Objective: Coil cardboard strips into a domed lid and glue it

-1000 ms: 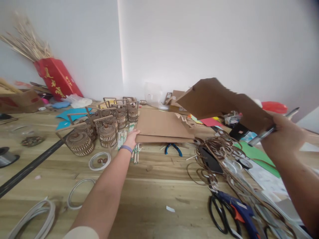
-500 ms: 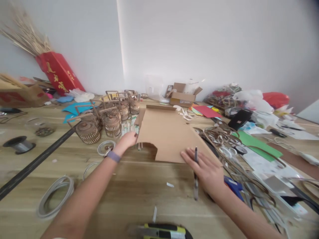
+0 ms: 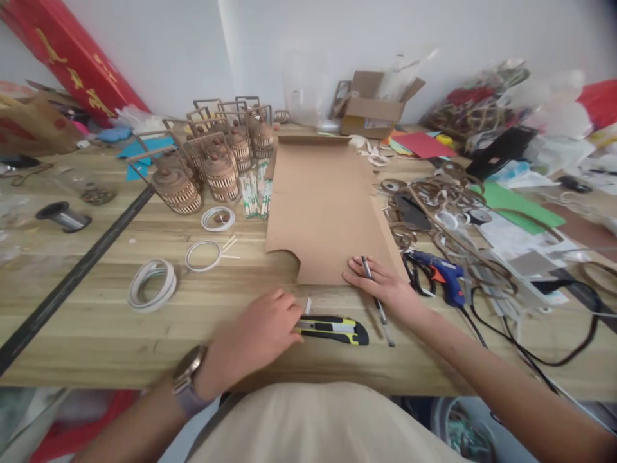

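A sheet of brown cardboard (image 3: 325,206) with a curved notch at its near left corner lies flat in front of me. My right hand (image 3: 383,286) rests on its near right edge, fingers forward, with a pen (image 3: 380,314) held between them. Closer to me, my left hand (image 3: 265,328) has its fingers curled round the front end of a black and yellow utility knife (image 3: 337,329). The knife's blade end is hidden by that hand. A small white strip (image 3: 308,305) lies just beyond the knife.
Several lidded woven baskets (image 3: 178,190) with handles stand at the left. White rings (image 3: 153,286) lie nearer. On the right are a blue glue gun (image 3: 446,276) with its cord, coiled brown strips (image 3: 448,186) and green paper (image 3: 520,206). An opened carton (image 3: 371,116) sits by the wall.
My left hand has left the cardboard's left edge and come back toward me to the utility knife. My right hand stays on the cardboard with the pen. The view has tilted down.
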A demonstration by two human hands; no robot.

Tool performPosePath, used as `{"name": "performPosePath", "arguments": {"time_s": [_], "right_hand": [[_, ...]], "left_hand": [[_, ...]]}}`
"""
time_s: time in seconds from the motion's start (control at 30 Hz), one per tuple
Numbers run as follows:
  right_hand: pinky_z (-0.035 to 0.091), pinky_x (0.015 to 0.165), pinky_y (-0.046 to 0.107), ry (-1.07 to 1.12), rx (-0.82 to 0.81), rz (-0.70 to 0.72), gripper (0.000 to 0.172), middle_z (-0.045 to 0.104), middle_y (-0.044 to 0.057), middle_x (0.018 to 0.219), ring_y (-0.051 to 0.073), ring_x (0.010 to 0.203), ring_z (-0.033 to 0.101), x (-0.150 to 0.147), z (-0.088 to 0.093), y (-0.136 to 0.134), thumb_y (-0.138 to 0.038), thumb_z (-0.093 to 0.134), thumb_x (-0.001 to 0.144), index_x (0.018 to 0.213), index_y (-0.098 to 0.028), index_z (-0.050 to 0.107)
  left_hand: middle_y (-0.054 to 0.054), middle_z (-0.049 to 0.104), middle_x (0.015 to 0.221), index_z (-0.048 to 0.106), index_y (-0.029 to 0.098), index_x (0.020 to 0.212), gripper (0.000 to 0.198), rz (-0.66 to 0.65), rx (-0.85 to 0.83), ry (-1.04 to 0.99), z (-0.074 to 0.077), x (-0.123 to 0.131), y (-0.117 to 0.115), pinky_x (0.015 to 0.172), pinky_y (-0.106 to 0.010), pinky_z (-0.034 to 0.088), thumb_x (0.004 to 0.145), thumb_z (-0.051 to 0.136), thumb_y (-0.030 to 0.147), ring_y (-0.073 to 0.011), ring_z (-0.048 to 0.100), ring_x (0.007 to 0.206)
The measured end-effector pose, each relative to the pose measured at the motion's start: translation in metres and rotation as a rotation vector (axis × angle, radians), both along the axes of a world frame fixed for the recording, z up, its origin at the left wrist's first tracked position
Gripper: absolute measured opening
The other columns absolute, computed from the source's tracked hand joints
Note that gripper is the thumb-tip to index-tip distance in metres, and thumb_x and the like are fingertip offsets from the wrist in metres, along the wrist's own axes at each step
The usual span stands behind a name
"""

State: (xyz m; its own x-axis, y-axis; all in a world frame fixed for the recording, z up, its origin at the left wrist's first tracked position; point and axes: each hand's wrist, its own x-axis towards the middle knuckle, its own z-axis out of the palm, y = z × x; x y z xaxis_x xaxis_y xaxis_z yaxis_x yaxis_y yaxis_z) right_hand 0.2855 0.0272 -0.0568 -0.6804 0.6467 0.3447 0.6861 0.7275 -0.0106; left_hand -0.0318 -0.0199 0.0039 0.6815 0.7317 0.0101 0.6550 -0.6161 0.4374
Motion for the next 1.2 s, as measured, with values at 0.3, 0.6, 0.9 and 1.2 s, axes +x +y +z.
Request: {"name": "performPosePath", "arguments": {"time_s": [0.3, 0.6, 0.9, 1.2], "right_hand": [[0.043, 0.111, 0.051, 0.019, -0.046, 0.17, 0.04, 0.057, 0.014, 0.142, 0.026, 0.137, 0.047, 0.001, -0.013, -0.004, -0.008, 0.04, 0.097, 0.128, -0.019, 0.064], [0.038, 0.115, 0.046, 0.164, -0.192, 0.175, 0.036, 0.053, 0.011, 0.145, 0.026, 0.138, 0.044, 0.004, -0.02, -0.002, -0.015, 0.045, 0.096, 0.124, -0.021, 0.067], [0.05, 0.106, 0.042, 0.154, -0.103, 0.197, 0.026, 0.061, 0.01, 0.138, 0.029, 0.123, 0.06, 0.0, -0.025, 0.01, -0.024, 0.055, 0.092, 0.112, -0.022, 0.072], [0.06, 0.093, 0.045, 0.423, -0.144, 0.065, 0.028, 0.069, 0.01, 0.127, 0.03, 0.112, 0.068, -0.019, 0.001, 0.006, -0.027, 0.059, 0.092, 0.12, -0.026, 0.064]], "left_hand": [[-0.012, 0.065, 0.109, 0.059, 0.016, 0.109, 0.017, -0.053, 0.165, 0.205, -0.034, 0.023, -0.016, 0.084, -0.037, 0.049, 0.093, 0.055, 0.012, -0.0264, 0.06, 0.098], [-0.013, 0.061, 0.126, 0.052, 0.016, 0.128, 0.039, 0.431, 0.218, 0.304, -0.011, -0.05, 0.023, 0.098, -0.04, 0.044, 0.092, 0.061, 0.027, -0.0278, 0.055, 0.116], [-0.012, 0.07, 0.087, 0.069, 0.017, 0.084, 0.022, 0.859, 0.287, 0.407, -0.011, -0.113, 0.068, 0.079, -0.04, 0.048, 0.088, 0.049, 0.007, -0.0291, 0.063, 0.085], [-0.007, 0.064, 0.097, 0.058, 0.019, 0.096, 0.016, 0.587, 0.409, 0.065, 0.013, -0.04, 0.03, 0.084, -0.04, 0.048, 0.096, 0.044, 0.01, -0.0256, 0.054, 0.093]]}}
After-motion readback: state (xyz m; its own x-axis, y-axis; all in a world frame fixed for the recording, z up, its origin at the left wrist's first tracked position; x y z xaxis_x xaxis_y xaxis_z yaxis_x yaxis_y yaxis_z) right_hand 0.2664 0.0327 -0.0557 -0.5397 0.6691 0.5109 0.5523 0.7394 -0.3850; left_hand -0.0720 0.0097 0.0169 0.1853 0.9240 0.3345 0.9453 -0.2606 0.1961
